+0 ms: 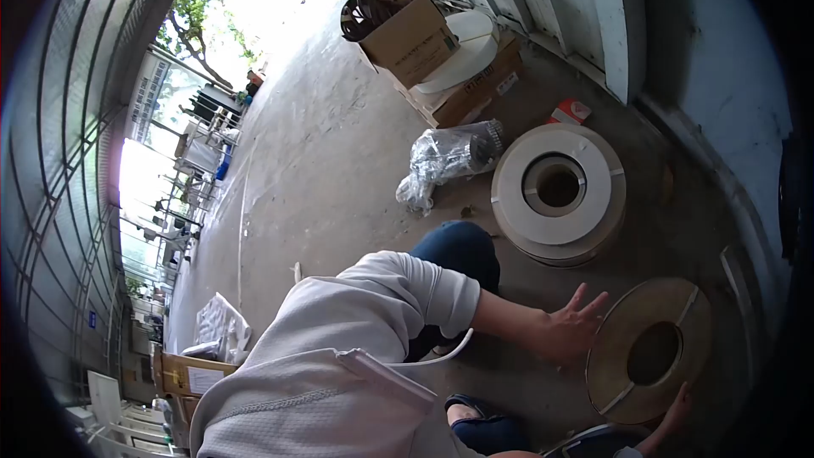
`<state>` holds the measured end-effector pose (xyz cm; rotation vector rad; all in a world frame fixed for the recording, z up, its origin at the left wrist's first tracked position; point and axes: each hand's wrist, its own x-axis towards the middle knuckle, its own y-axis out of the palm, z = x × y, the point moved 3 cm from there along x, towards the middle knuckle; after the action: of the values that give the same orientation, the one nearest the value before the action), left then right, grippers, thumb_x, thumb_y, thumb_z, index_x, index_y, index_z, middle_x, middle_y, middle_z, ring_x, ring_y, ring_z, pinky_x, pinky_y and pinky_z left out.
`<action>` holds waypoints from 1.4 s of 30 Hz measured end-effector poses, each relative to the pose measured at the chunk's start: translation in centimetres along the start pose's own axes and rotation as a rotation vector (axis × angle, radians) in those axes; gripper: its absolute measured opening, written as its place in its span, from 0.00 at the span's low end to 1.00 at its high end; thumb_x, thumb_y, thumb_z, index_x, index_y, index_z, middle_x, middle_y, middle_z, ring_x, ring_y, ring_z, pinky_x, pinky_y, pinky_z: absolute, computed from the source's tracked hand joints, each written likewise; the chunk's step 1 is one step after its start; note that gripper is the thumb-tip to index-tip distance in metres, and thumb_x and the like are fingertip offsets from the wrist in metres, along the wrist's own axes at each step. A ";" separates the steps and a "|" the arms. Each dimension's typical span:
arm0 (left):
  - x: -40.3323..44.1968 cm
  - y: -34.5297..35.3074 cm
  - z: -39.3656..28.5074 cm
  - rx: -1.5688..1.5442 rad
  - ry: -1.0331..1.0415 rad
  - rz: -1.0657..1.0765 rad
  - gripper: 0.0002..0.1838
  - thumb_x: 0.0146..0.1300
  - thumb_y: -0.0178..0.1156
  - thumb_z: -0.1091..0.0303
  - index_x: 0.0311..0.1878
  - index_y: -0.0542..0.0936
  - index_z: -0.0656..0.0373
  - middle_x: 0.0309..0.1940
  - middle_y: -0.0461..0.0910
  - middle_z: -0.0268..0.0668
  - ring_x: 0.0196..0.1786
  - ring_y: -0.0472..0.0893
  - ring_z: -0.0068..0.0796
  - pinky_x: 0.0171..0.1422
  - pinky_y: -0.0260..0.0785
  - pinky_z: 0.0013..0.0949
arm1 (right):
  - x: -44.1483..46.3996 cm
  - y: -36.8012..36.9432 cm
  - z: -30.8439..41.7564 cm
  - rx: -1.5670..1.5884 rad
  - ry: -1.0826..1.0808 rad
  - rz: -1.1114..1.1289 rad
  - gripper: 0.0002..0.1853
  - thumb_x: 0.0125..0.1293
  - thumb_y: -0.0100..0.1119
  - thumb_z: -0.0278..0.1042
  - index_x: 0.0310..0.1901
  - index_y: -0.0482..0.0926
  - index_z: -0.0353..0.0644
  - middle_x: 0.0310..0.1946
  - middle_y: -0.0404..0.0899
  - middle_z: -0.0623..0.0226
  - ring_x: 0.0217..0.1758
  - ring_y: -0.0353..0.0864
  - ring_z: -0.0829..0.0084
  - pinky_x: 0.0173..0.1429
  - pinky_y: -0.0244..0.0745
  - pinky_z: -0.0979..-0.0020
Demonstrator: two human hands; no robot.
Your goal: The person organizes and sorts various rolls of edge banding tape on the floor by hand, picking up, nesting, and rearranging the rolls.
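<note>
A brown flat roll (612,354), with a wide centre hole and pale tape strips across its face, is at the lower right. My left hand (575,326) is beside its left edge, with fingers spread and nothing in them. At its lower right edge, my right hand (672,414) has a finger or thumb on the rim, and the rest of that hand is partly hidden. A pale sleeve (454,298) covers my upper left arm. Farther up lies a stack of cream-coloured rolls (595,203), also taped and hollow in the middle.
Beside the stack are a plastic-wrapped bundle (441,159) and a small red box (570,111). An open cardboard box (413,41) with dark coils sits on another carton (485,85). A corrugated metal wall (543,0) stands behind. At left is a brown box (188,375).
</note>
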<state>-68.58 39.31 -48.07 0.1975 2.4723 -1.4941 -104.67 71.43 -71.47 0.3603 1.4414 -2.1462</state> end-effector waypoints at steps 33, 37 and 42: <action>22.2 23.0 -8.8 -0.347 -0.187 -0.044 0.18 0.53 0.55 0.57 0.42 0.74 0.62 0.43 0.75 0.47 0.48 0.77 0.48 0.49 0.72 0.47 | -6.2 1.5 1.0 0.381 0.047 -0.256 0.35 0.63 0.41 0.68 0.27 0.70 0.34 0.25 0.70 0.60 0.33 0.70 0.66 0.40 0.63 0.63; 22.3 22.6 -9.2 -0.361 -0.266 0.006 0.24 0.51 0.58 0.54 0.47 0.74 0.61 0.50 0.70 0.49 0.55 0.71 0.52 0.54 0.68 0.48 | -7.0 1.7 0.4 0.735 0.074 -0.150 0.34 0.63 0.49 0.62 0.54 0.73 0.35 0.51 0.75 0.61 0.55 0.71 0.70 0.57 0.64 0.69; 22.6 21.6 -8.7 -0.464 -0.264 0.086 0.29 0.50 0.59 0.50 0.51 0.74 0.60 0.53 0.68 0.51 0.57 0.69 0.53 0.59 0.64 0.50 | -7.4 1.9 0.2 0.932 0.183 -0.207 0.35 0.62 0.50 0.62 0.55 0.72 0.34 0.53 0.74 0.60 0.56 0.71 0.70 0.58 0.64 0.70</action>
<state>-86.33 56.87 -68.84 0.0174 2.4714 -0.8179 -97.48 72.77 -69.23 0.7688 0.4641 -2.9131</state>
